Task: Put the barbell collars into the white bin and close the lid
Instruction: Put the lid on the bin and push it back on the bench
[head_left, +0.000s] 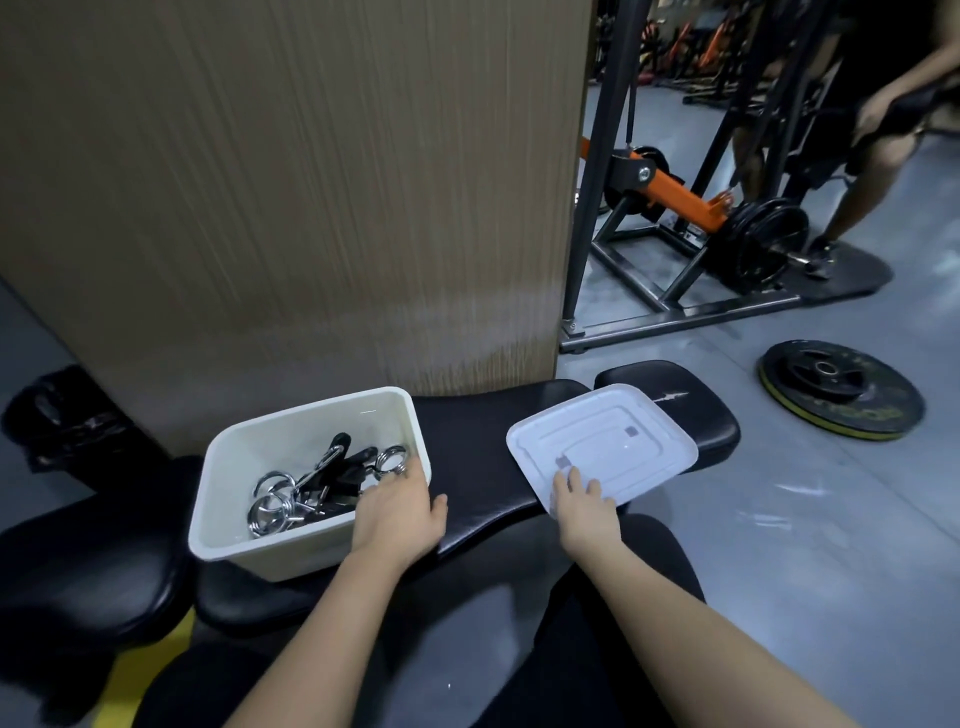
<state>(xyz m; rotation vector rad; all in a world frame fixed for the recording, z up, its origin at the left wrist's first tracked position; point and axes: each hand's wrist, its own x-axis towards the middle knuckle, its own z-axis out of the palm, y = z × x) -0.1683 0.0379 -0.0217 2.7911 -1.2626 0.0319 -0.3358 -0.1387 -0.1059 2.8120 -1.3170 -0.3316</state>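
Note:
The white bin (228, 525) stands open on the black bench pad (478, 467). Inside it lie several chrome spring barbell collars (270, 512) with black handles. My left hand (397, 512) reaches over the bin's near right rim, its fingertips at one collar (389, 461); the grip itself is hidden. The white lid (613, 441) lies flat on the bench to the right of the bin. My right hand (582, 501) rests on the lid's near edge, fingers spread on top and thumb out of sight.
A wooden panel wall (291, 182) rises right behind the bin. A weight plate (839, 395) lies on the grey floor at the right. Behind it is a black and orange machine (675, 208) with another person (893, 114) beside it. Black bags (67, 421) sit at the left.

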